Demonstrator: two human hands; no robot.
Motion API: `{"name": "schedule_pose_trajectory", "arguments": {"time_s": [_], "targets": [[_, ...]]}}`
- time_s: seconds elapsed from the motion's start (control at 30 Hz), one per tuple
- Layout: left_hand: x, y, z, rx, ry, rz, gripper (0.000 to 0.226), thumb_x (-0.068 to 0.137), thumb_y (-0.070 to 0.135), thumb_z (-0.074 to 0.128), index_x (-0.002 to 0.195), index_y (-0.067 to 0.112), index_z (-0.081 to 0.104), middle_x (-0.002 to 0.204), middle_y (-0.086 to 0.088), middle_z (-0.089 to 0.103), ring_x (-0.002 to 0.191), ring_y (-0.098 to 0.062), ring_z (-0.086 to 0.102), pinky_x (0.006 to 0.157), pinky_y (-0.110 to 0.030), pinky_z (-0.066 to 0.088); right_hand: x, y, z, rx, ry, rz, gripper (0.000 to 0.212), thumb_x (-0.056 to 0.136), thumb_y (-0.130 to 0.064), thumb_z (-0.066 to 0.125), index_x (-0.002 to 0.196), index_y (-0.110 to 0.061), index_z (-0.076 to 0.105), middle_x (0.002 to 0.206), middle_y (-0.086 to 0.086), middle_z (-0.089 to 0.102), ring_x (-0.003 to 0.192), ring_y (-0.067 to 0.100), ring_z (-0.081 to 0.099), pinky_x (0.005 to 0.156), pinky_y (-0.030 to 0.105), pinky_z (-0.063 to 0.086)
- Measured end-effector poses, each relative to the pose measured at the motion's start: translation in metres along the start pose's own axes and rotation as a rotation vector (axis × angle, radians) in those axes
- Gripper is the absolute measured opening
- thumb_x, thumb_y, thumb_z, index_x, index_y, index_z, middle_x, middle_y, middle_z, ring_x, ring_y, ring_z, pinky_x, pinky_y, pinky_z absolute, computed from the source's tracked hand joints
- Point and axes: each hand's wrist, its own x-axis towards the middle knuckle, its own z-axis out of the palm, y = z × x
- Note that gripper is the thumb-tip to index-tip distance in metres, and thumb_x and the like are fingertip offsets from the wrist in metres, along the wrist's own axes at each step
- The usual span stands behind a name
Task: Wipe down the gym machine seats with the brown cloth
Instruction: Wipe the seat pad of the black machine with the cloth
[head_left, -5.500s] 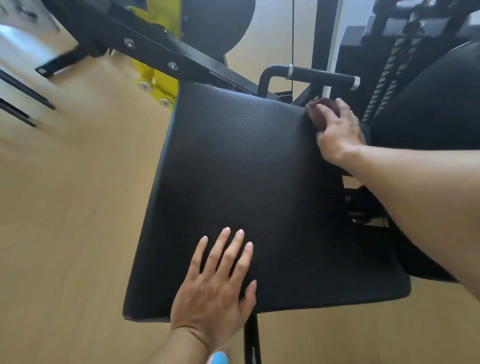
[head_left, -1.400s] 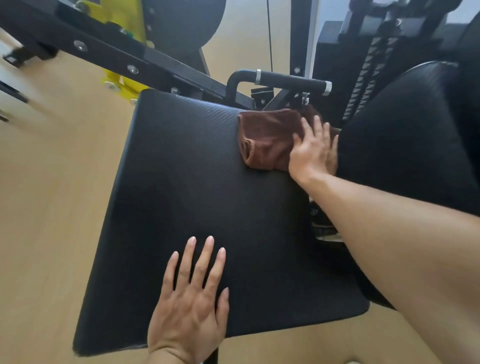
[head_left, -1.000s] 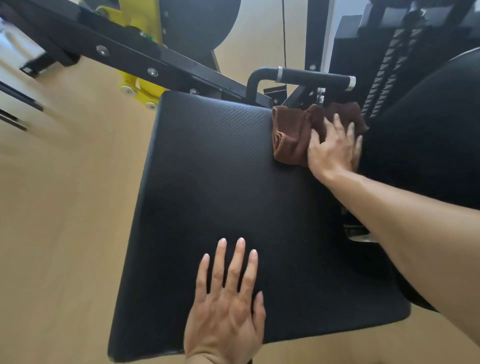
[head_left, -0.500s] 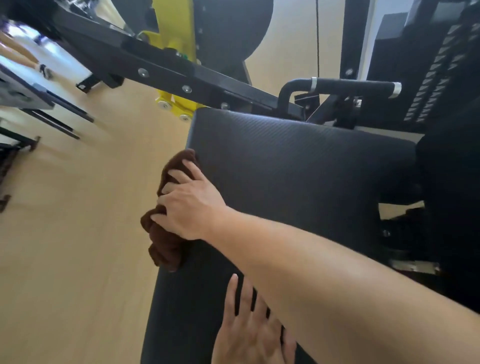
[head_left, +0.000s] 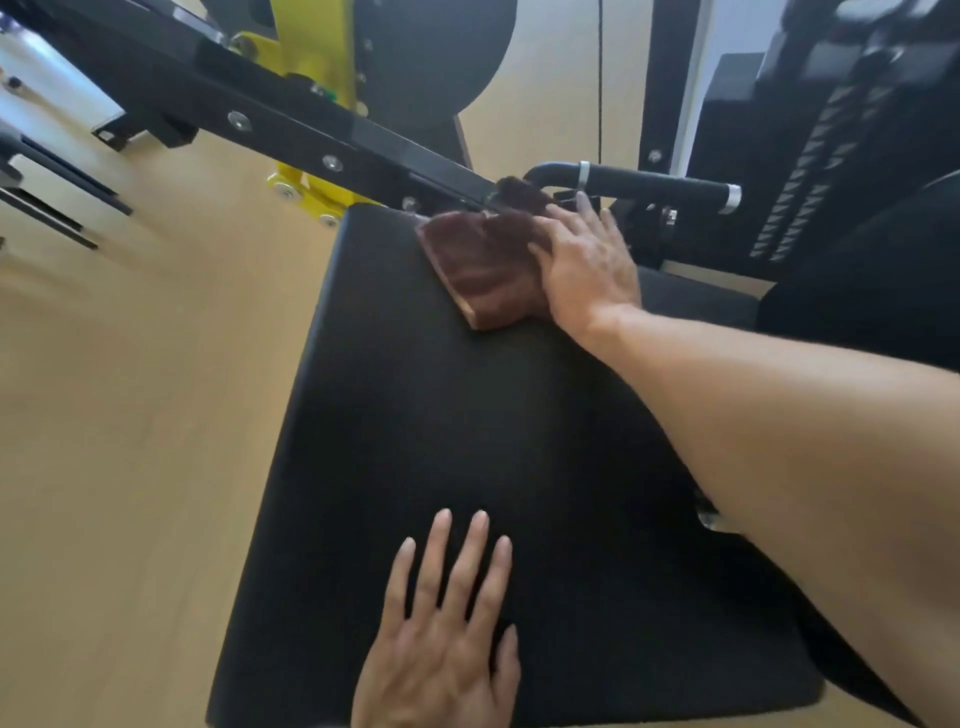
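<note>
A wide black padded seat (head_left: 431, 426) of a gym machine fills the middle of the head view. The brown cloth (head_left: 480, 262) lies folded on the seat's far edge, just right of its far left corner. My right hand (head_left: 584, 267) presses flat on the cloth's right part, fingers spread and pointing away from me. My left hand (head_left: 441, 639) rests flat on the near part of the seat, fingers apart, holding nothing.
A black steel beam (head_left: 291, 127) with a yellow bracket (head_left: 311, 62) runs diagonally past the seat's far edge. A black foam-grip handle (head_left: 644, 182) sits just behind the cloth. A weight stack (head_left: 810, 156) and a black back pad (head_left: 883, 280) stand at right. Tan floor (head_left: 119, 415) lies to the left.
My right hand has carried the cloth from the seat's left edge to the far edge and now presses it flat. My left hand stays on the near part.
</note>
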Motion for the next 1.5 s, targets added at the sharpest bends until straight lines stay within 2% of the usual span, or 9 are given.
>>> {"name": "schedule_pose_trajectory", "arguments": {"time_s": [0.23,0.37,0.5,0.6,0.73,0.83,1.13,1.3,1.5], "targets": [[-0.002,-0.001,-0.006,-0.049,-0.086,-0.028,0.072,0.084,0.042,0.051,0.15,0.014,0.045,0.162,-0.011,0.036,0.15,-0.037,0.028,0.115,-0.058,0.028,-0.058,0.083,-0.035,-0.112,0.043,0.364,0.044,0.11,-0.011,0.029,0.151,-0.003,0.041,0.163,0.015,0.032,0.156,0.03,0.017,0.126,0.039,0.01],[-0.001,-0.002,-0.005,-0.043,-0.094,-0.017,0.072,0.084,0.043,0.052,0.15,0.013,0.046,0.162,-0.012,0.036,0.15,-0.039,0.028,0.114,-0.058,0.028,-0.054,0.07,-0.035,0.01,0.084,0.423,0.041,0.104,-0.028,0.041,0.136,-0.006,0.055,0.148,0.016,0.05,0.145,0.032,0.036,0.122,0.048,0.026],[-0.001,-0.001,-0.005,-0.06,-0.062,-0.015,0.072,0.084,0.043,0.053,0.149,0.013,0.047,0.161,-0.012,0.038,0.15,-0.039,0.027,0.114,-0.058,0.028,-0.058,0.037,-0.028,0.191,0.179,0.323,0.029,0.101,-0.032,0.051,0.122,-0.016,0.065,0.124,0.01,0.066,0.124,0.032,0.053,0.115,0.042,0.033],[-0.001,-0.002,-0.003,-0.054,-0.051,-0.014,0.072,0.083,0.043,0.053,0.148,0.013,0.049,0.16,-0.012,0.039,0.149,-0.038,0.029,0.113,-0.057,0.029,-0.041,-0.022,-0.002,0.29,0.11,0.077,0.04,0.097,-0.039,0.049,0.131,-0.025,0.065,0.134,0.002,0.065,0.128,0.029,0.053,0.111,0.036,0.034],[0.0,-0.001,-0.002,-0.009,-0.038,-0.012,0.071,0.082,0.043,0.051,0.147,0.013,0.049,0.159,-0.013,0.04,0.147,-0.039,0.03,0.112,-0.058,0.03,-0.008,-0.09,0.023,0.115,-0.169,-0.227,0.057,0.104,-0.053,0.029,0.156,-0.028,0.035,0.168,-0.005,0.023,0.157,0.019,0.009,0.128,0.04,0.001],[0.0,-0.001,0.0,0.01,-0.015,-0.006,0.07,0.082,0.041,0.049,0.146,0.013,0.052,0.158,-0.014,0.041,0.147,-0.038,0.031,0.112,-0.058,0.03,-0.002,-0.073,0.019,0.054,-0.18,-0.268,0.057,0.106,-0.055,0.027,0.158,-0.032,0.028,0.17,-0.007,0.014,0.158,0.014,0.001,0.128,0.036,-0.003],[-0.001,0.002,0.006,-0.005,0.074,-0.034,0.069,0.082,0.038,0.046,0.147,0.013,0.045,0.155,-0.013,0.046,0.146,-0.036,0.035,0.112,-0.059,0.033,-0.046,0.058,-0.022,0.023,-0.057,0.122,0.048,0.109,-0.035,0.034,0.156,-0.022,0.036,0.167,-0.004,0.027,0.157,0.016,0.007,0.127,0.032,-0.002],[-0.003,0.001,0.005,-0.031,0.064,-0.042,0.068,0.084,0.038,0.045,0.148,0.013,0.045,0.158,-0.012,0.042,0.148,-0.037,0.032,0.116,-0.059,0.029,-0.076,0.077,-0.03,-0.038,0.019,0.398,0.054,0.105,0.0,0.023,0.158,-0.01,0.028,0.17,0.005,0.017,0.158,0.022,-0.001,0.126,0.032,-0.004],[-0.003,-0.002,0.006,-0.048,0.064,-0.022,0.07,0.083,0.038,0.047,0.148,0.013,0.044,0.157,-0.013,0.044,0.148,-0.038,0.032,0.116,-0.059,0.029,-0.084,0.063,-0.022,0.08,0.2,0.477,0.046,0.108,-0.018,0.038,0.154,-0.009,0.039,0.166,0.008,0.029,0.157,0.024,0.011,0.128,0.035,0.003]]}}
